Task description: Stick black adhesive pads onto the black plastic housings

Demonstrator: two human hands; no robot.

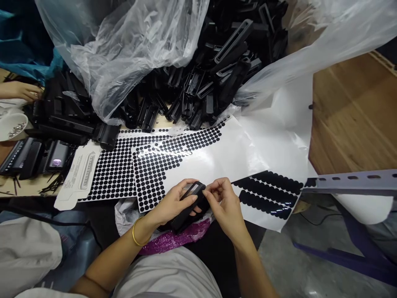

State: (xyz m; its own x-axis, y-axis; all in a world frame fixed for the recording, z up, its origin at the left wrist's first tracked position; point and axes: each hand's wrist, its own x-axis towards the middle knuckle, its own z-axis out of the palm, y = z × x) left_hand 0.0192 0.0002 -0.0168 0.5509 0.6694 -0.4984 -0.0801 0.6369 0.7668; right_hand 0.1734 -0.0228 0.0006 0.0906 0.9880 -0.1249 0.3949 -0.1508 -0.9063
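Table (34, 186), illegible card (77, 176), left fingers (178, 202) grasping black casing (185, 213), right fingers (221, 200) pinched against it

Two hands (173, 203) (228, 211), one co-worker's hand (26, 90), one bowl (9, 124)

Teal plastic (18, 35) upper left, wooden panel (356, 111) right, purple frame (356, 256) below

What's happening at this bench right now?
The left hand holds a black plastic part above the lap, and the right hand's fingers are at its end. Sheets of round black stickers lie just beyond, one partly used. More black parts are heaped behind, by clear plastic. Another person's hand is at the pile's left.
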